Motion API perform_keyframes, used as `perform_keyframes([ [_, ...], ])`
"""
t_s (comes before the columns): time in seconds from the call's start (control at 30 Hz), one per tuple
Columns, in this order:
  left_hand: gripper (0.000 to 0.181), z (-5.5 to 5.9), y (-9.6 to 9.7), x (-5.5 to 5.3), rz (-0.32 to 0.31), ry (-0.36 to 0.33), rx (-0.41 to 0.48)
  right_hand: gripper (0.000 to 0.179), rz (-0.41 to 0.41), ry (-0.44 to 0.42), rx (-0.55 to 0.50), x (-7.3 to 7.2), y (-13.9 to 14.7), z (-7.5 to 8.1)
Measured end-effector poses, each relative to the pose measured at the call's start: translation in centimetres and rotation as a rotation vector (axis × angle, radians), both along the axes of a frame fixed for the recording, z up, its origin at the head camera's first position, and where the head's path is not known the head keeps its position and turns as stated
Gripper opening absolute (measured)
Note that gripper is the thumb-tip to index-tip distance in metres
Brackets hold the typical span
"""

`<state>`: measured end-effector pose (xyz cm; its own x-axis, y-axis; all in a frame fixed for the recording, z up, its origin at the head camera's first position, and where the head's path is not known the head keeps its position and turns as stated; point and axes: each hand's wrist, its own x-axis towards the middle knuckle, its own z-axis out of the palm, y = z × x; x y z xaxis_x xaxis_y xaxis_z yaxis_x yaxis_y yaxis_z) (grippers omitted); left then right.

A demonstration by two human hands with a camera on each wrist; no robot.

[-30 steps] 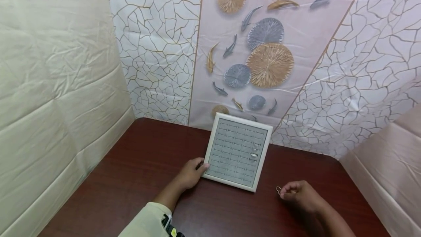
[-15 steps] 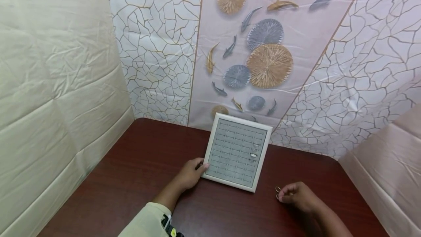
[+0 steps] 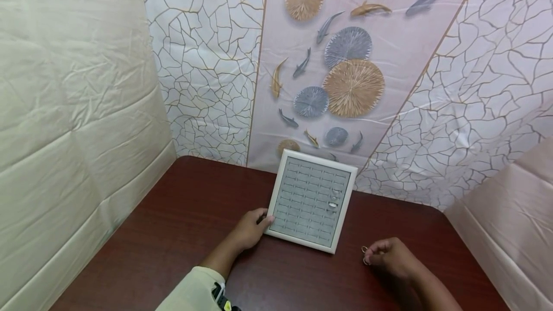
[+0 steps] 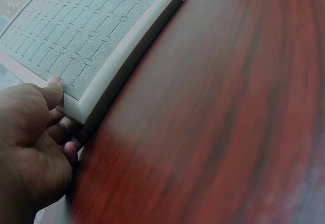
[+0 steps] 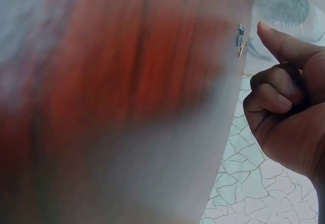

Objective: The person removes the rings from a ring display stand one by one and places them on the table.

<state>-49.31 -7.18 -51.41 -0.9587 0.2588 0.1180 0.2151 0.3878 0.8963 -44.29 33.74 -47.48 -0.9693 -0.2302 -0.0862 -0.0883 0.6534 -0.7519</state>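
A white-framed ring display board (image 3: pixel 313 200) with a grey slotted pad stands tilted on the table. Several rings (image 3: pixel 332 200) sit in slots toward its right side. My left hand (image 3: pixel 249 228) holds the lower left corner, its thumb (image 4: pixel 53 92) on the front and the other fingers underneath. To the right of the board, my right hand (image 3: pixel 393 256) is low over the table, fingertips right at a few loose rings (image 3: pixel 364 249). The right wrist view shows these silver and gold rings (image 5: pixel 240 40) just beyond a fingertip, other fingers curled in; I cannot tell whether one is pinched.
The dark red wooden table (image 3: pixel 207 196) reaches back to a patterned cloth wall (image 3: pixel 207 85) with fish and round motifs. Pale cloth (image 3: pixel 78 133) hangs along the left side, and a similar cloth (image 3: pixel 510 224) along the right.
Beside my right fingertips, the loose rings have spread apart slightly, a second one showing lower down. The right hand shifts only a little; the left hand and board keep still.
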Motion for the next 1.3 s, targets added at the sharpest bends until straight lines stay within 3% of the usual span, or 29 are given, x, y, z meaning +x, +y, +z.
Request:
perform_keyframes([
  [0.3,0.045,-0.2,0.0,-0.1,0.0,0.012,0.004,0.02,-0.06,0.027,-0.033,-0.7,-1.7,1.7],
  [0.7,0.045,-0.2,0.0,-0.1,0.0,0.015,0.007,0.019,-0.202,0.234,0.07,-2.0,-5.4,6.1],
  [0.87,0.045,-0.3,0.0,-0.1,-0.008,0.013,0.009,0.025,-0.254,0.259,0.05,-2.5,-6.6,7.6],
  [1.13,0.045,-0.2,-0.1,-0.1,-0.007,0.004,0.014,0.023,-0.266,0.335,0.029,-3.1,-9.1,9.5],
  [1.3,0.045,-0.3,0.0,-0.1,-0.011,0.008,0.014,0.019,-0.271,0.332,0.015,-3.5,-10.5,10.0],
])
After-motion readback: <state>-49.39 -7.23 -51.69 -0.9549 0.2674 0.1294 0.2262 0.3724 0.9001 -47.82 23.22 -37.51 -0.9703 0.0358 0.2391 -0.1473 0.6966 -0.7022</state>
